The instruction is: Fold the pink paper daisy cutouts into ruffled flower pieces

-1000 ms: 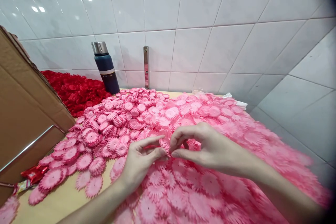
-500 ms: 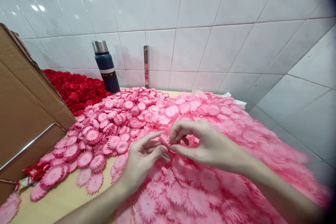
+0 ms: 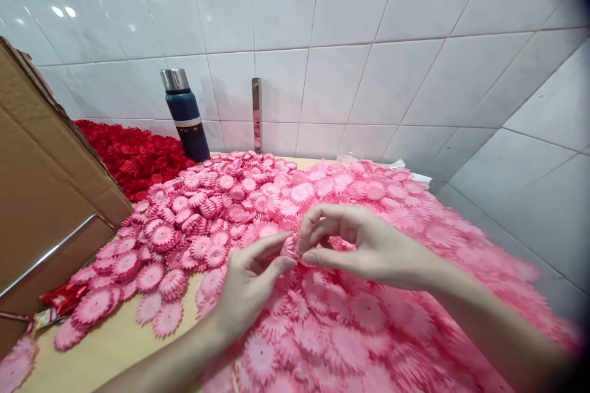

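We work one pink scalloped disc (image 3: 289,247), pinched by our left hand (image 3: 246,282) and, edgewise, our right hand (image 3: 357,244); the next move likely needs gentleness.

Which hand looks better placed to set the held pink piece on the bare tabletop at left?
Probably the left hand: its thumb and fingers grip the pink piece, and it is nearer that tabletop. The right hand, also at the piece, sits farther away.

You have open air above the pink pieces (image 3: 369,312), but the cardboard (image 3: 50,147) blocks your left; the bottle (image 3: 187,120) and tiled wall (image 3: 341,83) bound the back.
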Available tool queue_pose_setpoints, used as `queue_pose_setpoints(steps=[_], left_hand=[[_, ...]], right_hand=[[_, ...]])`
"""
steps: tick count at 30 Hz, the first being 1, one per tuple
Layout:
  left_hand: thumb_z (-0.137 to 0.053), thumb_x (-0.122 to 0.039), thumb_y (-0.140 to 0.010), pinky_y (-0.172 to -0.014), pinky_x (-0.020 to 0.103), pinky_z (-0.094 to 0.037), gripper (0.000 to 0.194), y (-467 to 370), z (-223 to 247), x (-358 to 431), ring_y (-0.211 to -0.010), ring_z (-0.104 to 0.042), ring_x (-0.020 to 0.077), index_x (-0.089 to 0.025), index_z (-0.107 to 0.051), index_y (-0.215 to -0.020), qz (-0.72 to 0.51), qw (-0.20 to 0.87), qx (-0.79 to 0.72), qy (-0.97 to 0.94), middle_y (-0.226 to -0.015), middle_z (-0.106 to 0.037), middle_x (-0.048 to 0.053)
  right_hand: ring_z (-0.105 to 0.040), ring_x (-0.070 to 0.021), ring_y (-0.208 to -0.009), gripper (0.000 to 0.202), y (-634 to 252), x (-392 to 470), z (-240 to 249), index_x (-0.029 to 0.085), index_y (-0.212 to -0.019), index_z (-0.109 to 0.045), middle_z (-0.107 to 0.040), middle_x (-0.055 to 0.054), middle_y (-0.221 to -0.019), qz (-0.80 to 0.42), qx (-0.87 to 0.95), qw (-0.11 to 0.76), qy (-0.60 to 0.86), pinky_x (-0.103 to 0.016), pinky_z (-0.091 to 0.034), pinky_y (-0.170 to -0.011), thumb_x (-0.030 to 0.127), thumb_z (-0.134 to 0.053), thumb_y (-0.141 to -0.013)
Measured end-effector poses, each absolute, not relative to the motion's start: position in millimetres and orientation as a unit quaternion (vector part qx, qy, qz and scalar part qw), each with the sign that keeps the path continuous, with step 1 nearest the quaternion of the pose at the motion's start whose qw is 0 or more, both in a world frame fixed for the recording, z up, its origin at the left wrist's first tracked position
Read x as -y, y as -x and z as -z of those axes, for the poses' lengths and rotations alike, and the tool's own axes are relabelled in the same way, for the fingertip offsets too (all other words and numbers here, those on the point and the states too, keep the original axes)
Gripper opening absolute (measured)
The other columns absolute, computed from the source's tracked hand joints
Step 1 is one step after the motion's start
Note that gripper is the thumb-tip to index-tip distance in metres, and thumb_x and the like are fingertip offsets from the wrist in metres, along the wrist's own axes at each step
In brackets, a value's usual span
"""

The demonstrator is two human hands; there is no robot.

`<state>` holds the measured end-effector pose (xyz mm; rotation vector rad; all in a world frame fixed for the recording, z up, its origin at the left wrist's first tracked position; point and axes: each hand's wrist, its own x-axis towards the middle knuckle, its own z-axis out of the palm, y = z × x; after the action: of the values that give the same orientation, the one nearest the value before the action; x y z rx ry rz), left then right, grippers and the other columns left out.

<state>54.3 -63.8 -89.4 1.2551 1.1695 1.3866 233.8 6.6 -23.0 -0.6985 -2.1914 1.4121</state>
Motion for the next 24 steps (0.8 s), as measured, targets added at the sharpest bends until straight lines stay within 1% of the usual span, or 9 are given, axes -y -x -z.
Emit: queue_pose_setpoints(steps=[4, 11, 15, 18, 21, 24], left_hand=[[-0.068, -0.027, -0.084, -0.087, 0.031, -0.057, 0.026, -55.1, 93.2, 62.3, -0.101, -0.070, 0.0221, -0.020, -0.069, -0.109, -0.563, 0.512, -0.438, -0.478, -0.111, -0.074, 0.008], [-0.069, -0.032, -0.084, -0.088, 0.034, -0.056, 0.034, -54.3, 95.0, 61.2, -0.095, -0.072, 0.0224, -0.016, -0.063, -0.113, -0.540, 0.620, -0.384, -0.419, -0.104, -0.075, 0.011], [-0.069, -0.035, -0.084, -0.089, 0.036, -0.055, 0.036, -54.8, 95.8, 59.9, -0.098, -0.071, 0.0232, -0.016, -0.063, -0.114, -0.539, 0.640, -0.360, -0.412, -0.104, -0.075, 0.012], [-0.069, -0.036, -0.083, -0.091, 0.037, -0.054, 0.035, -55.3, 95.6, 59.5, -0.099, -0.070, 0.0229, -0.018, -0.065, -0.113, -0.535, 0.645, -0.356, -0.413, -0.104, -0.074, 0.011], [-0.069, -0.039, -0.083, -0.088, 0.036, -0.055, 0.035, -55.3, 95.5, 59.4, -0.096, -0.070, 0.0221, -0.018, -0.066, -0.111, -0.530, 0.651, -0.361, -0.406, -0.103, -0.074, 0.010], [-0.067, -0.042, -0.084, -0.086, 0.034, -0.055, 0.034, -55.1, 95.7, 59.2, -0.090, -0.070, 0.0200, -0.017, -0.066, -0.107, -0.534, 0.654, -0.363, -0.393, -0.098, -0.073, 0.008]], right_hand=[[-0.069, -0.0185, -0.085, 0.011, -233.3, -7.8, 24.2, 0.018, -0.088, -0.060, -0.069, -0.003, -0.089, -0.503, 0.794, 0.225, 0.256, -0.033, -0.054, -0.076, 0.020, -0.068, -0.081], [-0.068, -0.0158, -0.080, 0.011, -230.7, -6.3, 25.1, 0.018, -0.085, -0.060, -0.068, -0.002, -0.087, -0.497, 0.795, 0.238, 0.255, -0.030, -0.055, -0.073, 0.015, -0.068, -0.078], [-0.068, -0.0158, -0.081, 0.007, -230.6, -5.4, 25.3, 0.019, -0.086, -0.061, -0.068, -0.002, -0.088, -0.495, 0.795, 0.237, 0.258, -0.030, -0.055, -0.074, 0.019, -0.066, -0.082], [-0.068, -0.0166, -0.081, 0.008, -230.2, -5.1, 25.8, 0.019, -0.086, -0.061, -0.069, -0.003, -0.087, -0.491, 0.795, 0.237, 0.268, -0.031, -0.055, -0.073, 0.022, -0.067, -0.082], [-0.068, -0.0171, -0.082, 0.008, -230.5, -5.8, 25.6, 0.018, -0.086, -0.061, -0.069, -0.003, -0.088, -0.483, 0.802, 0.231, 0.265, -0.032, -0.054, -0.073, 0.019, -0.067, -0.081], [-0.065, -0.0144, -0.077, 0.008, -231.6, -6.6, 24.9, 0.019, -0.086, -0.063, -0.070, -0.001, -0.086, -0.442, 0.833, 0.224, 0.248, -0.029, -0.052, -0.070, 0.016, -0.067, -0.080]])
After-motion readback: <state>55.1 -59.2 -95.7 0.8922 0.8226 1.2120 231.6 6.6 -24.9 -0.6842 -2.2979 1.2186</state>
